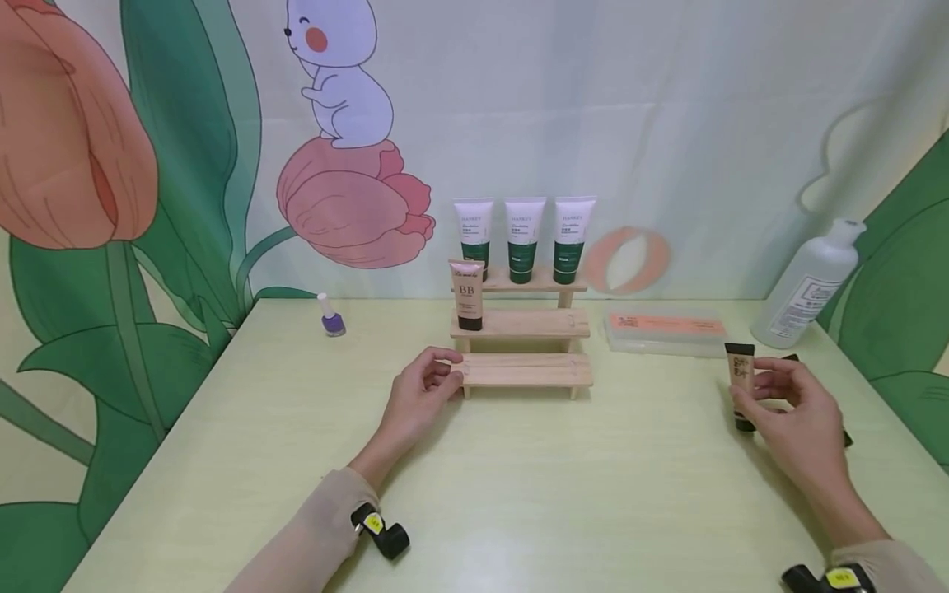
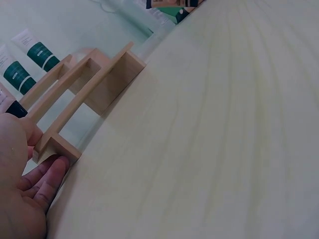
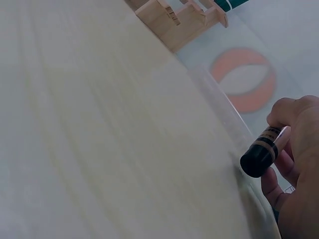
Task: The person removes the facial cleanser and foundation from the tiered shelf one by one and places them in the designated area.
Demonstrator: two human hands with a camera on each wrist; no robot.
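My left hand [image 1: 418,391] pinches the left end of a three-step wooden rack [image 1: 526,371] at its lowest step; the thumb and fingers sit around that end in the left wrist view. Over at the right, my right hand [image 1: 804,420] holds a tan BB cream tube [image 1: 741,371] upright between thumb and fingers, its black cap [image 3: 259,159] downward. Another BB cream tube [image 1: 469,301] stands on the middle step at the left. Three white-and-green cream tubes [image 1: 522,247] line the top step. Dark ends of something [image 1: 848,439] show behind my right hand, mostly hidden by it.
A purple nail polish bottle [image 1: 333,321] stands at the table's back left. Right of the rack lies a flat clear case [image 1: 667,331] with an orange label. A white bottle [image 1: 808,284] stands in the back right corner, near the printed curtain [image 1: 667,123].
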